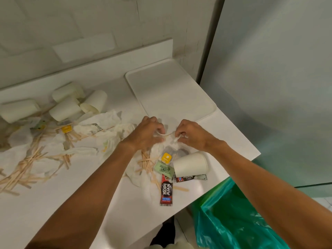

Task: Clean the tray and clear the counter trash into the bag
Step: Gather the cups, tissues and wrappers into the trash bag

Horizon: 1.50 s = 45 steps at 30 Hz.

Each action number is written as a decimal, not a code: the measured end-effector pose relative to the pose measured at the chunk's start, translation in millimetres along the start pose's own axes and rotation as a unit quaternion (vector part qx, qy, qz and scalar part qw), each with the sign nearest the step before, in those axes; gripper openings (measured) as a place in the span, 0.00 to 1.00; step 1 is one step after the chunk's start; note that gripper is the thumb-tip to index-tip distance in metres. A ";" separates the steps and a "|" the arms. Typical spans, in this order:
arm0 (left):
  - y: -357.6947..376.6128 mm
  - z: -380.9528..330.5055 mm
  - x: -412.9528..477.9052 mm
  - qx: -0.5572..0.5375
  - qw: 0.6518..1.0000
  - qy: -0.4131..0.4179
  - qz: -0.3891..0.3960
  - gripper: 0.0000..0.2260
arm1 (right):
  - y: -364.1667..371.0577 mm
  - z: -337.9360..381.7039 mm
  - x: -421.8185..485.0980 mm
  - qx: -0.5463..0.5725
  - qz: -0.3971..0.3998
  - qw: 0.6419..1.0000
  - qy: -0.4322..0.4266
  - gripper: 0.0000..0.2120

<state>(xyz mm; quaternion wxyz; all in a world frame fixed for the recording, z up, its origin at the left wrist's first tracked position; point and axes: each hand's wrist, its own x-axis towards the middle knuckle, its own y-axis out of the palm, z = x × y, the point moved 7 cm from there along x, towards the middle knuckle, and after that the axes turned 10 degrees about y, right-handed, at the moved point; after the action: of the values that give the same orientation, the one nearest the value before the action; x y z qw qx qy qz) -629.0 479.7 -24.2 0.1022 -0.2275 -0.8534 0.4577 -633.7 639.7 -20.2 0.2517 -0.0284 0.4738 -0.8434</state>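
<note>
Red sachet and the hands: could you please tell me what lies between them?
Head view: tissue, a yellow-tagged packet and a green sachet lie between the left hand, the right hand and the red sachet.

A white tiled wall [71,24] runs along the far side. A tall, smooth pale green panel [269,69] fills the right, with pale floor [324,201] at its foot.

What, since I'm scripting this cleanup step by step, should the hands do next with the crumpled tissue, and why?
Probably gather the crumpled tissue into one wad and carry it down into the green bag. The left hand and right hand both pinch it, and the bag waits just below the counter edge, under the right arm.
</note>
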 end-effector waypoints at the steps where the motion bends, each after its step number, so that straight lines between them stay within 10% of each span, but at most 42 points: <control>1: -0.1 -2.4 -1.3 0.018 1.000 0.014 -0.014 0.06 | -0.6 -0.4 -0.4 -0.001 -0.005 1.000 0.006 0.06; 13: -10.7 -23.6 -10.0 0.150 0.984 0.038 -0.089 0.03 | -26.6 -14.5 -32.0 0.064 0.012 0.994 0.092 0.05; 36: 16.3 -148.4 -75.6 0.011 0.972 0.092 -0.215 0.06 | -61.4 -48.6 -207.7 0.302 -0.322 0.887 0.133 0.03; 45: 115.3 -243.9 -91.3 0.011 0.969 0.233 -0.077 0.08 | 4.2 -149.3 -343.4 0.263 -0.369 0.823 0.342 0.02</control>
<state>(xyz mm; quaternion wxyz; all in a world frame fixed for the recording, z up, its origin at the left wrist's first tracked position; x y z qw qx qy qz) -421.8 669.9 20.1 0.3361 -0.2605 -0.8158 0.3919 -375.4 910.1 -40.2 -0.2586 0.1562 0.2438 -0.9216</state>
